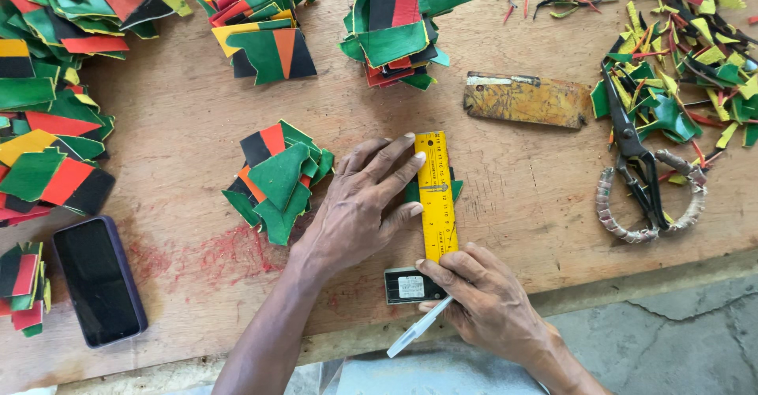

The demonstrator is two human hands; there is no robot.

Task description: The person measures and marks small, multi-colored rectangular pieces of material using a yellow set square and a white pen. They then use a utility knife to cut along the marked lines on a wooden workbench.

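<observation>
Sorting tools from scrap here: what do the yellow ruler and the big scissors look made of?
Yellow ruler: probably painted metal, thin, flat and rigid under the left hand. Scissors: dark, dull metal blades; the handle loops look wrapped in pale cord or tape.

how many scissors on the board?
1: the scissors lie right of the yellow ruler, beside the scrap heap. More could hide under scraps.

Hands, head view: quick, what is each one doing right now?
Left hand: open, fingers spread flat, pressing the yellow ruler onto the wooden board.
Right hand: closed around a white pen, at the ruler's lower end.
</observation>
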